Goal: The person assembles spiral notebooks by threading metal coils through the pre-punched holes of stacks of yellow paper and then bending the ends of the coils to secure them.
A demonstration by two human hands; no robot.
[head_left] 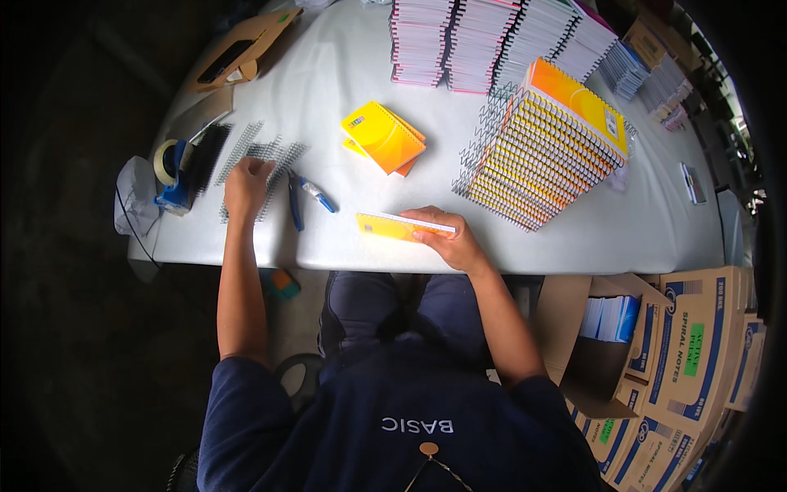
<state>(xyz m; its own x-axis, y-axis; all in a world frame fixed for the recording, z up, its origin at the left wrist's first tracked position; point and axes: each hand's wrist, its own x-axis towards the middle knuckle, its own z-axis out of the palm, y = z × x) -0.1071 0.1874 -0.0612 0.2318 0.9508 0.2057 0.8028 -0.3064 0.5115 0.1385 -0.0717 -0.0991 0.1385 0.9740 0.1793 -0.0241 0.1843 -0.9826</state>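
Note:
My right hand (449,235) grips a yellow-orange notebook (385,228) by its right end, held up near the table's front edge with its long edge upward. Over a pile of dark wire spiral coils (279,154) at the left is my left hand (247,187), its fingers bent together at the coils. Whether a coil is pinched in them is too small to make out. Pliers with blue handles (310,195) lie just right of that hand. Beyond the held notebook, a few yellow-orange notebooks (381,135) rest in a small skewed stack.
A tall stack of spiral-bound yellow notebooks (545,152) stands at the right, with loose coils jutting out. Several stacks of bound books (422,45) line the back. A blue tape dispenser (174,193) sits far left. Cardboard boxes (684,344) fill the floor at right.

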